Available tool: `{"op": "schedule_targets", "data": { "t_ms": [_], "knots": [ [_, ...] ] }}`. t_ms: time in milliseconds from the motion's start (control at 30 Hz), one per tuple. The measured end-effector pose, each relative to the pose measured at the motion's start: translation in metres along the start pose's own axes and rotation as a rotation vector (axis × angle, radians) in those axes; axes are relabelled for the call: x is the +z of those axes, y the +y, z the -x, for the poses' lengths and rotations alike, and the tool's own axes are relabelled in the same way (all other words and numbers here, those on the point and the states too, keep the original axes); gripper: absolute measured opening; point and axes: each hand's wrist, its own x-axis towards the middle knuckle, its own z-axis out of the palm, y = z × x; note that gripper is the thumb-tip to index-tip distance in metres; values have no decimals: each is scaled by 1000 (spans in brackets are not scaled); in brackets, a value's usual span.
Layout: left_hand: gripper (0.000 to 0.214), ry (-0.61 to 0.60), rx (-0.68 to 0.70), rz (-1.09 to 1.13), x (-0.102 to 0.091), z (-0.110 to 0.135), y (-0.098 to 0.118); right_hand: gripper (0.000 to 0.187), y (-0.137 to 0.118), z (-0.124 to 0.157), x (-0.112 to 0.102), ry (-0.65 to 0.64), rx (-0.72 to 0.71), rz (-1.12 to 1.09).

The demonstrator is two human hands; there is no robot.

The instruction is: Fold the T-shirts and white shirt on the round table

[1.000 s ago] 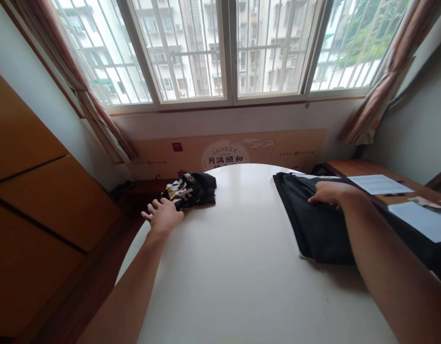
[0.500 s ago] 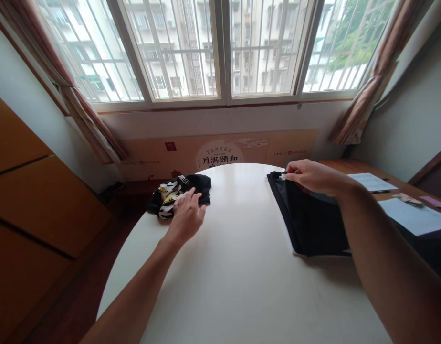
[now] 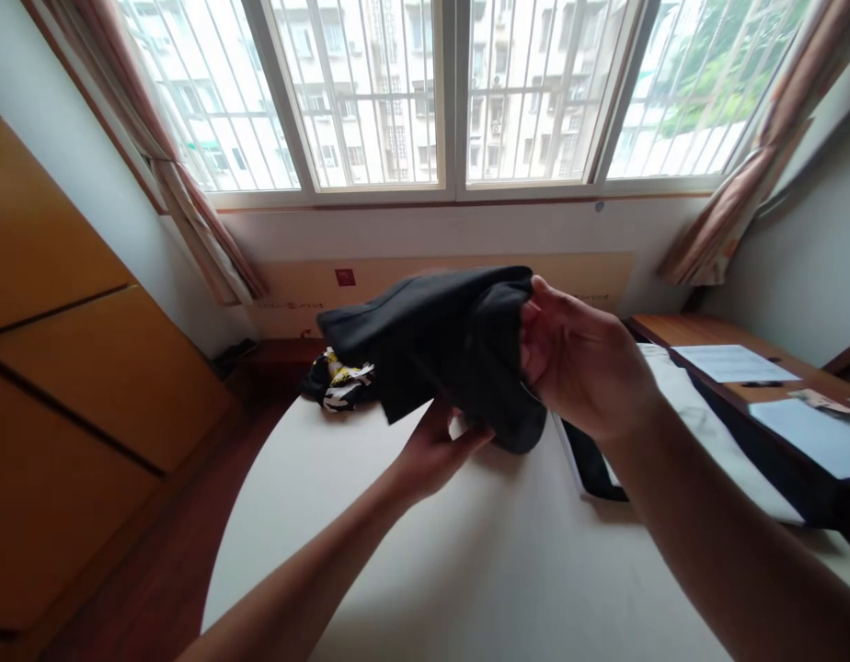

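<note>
**Wardrobe doors** (image 3: 66, 322): orange-brown wood, far left, above a dark wood floor (image 3: 142, 552).

**Crumpled patterned garment** (image 3: 337, 384): black, white and yellow, lying at the far left of the white surface (image 3: 342, 533), just beside the edge.

**Left hand** (image 3: 431, 455): raised over the surface, palm turned up, fingers (image 3: 463, 439) curled and closed on the underside of the black garment (image 3: 431, 340).

**Black garment**: held in the air by both hands above the middle of the surface, bunched, one corner pointing left (its exact kind is hidden by the folds).

**Right hand** (image 3: 583, 363): to the right of the garment, fingers (image 3: 535, 317) closed, gripping its right end.

**Black strip of cloth** (image 3: 591, 464): on the surface below the right hand, touching the left edge of a creased white cloth (image 3: 707, 432).

**Wooden desk** (image 3: 715, 326): far right, beyond the white cloth, carrying two sheets of paper (image 3: 732, 363) (image 3: 811, 437) and a pen (image 3: 763, 382).
</note>
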Motion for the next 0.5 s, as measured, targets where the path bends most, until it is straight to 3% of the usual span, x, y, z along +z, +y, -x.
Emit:
{"op": "schedule_targets", "data": {
  "t_ms": [67, 133, 200, 267, 367, 433, 500],
  "knots": [
    [50, -25, -69, 168, 1, -3, 5, 30, 13, -11, -16, 42, -16, 74],
    [50, 25, -125, 263, 0, -6, 9, 41, 33, -22, -37, 103, 55, 276],
    [51, 180, -175, 295, -6, -10, 10, 44, 55, -28, -58, 104, 255, 558],
    [51, 322, -228, 299, -14, -13, 9, 52, 72, -27, -73, -5, 493, 743],
    [47, 401, -239, 309, -28, -18, 6, 59, 85, -20, -78, -233, 669, 594],
    [47, 427, -198, 287, -37, -21, 3, 53, 86, -16, -73, -314, 628, 350],
    [47, 457, -152, 213, -45, -23, -1, 47, 81, -15, -67, -310, 535, 153]
  ]
}}
